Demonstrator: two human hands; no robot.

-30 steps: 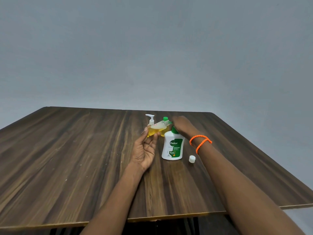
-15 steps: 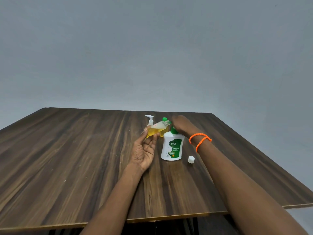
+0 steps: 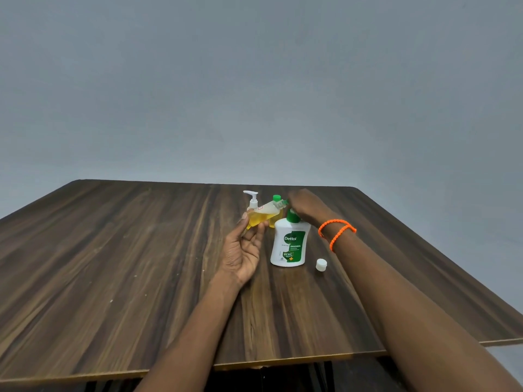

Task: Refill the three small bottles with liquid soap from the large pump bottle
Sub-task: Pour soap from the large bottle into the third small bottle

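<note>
Left hand: we see our left hand palm-up, fingers and thumb pinching a small clear bottle of yellow soap, tilted with its open neck toward 2 o'clock.
Right hand: our right hand rests on the green pump head of the large pump bottle; the small bottle's neck meets the pump spout.
Wrist: orange bands circle our right wrist.
Behind: a small white-pump bottle and a green-capped bottle stand at 12 o'clock of the held one.
Cap: a white cap lies at 4 o'clock of the large bottle, on the wooden table.
</note>
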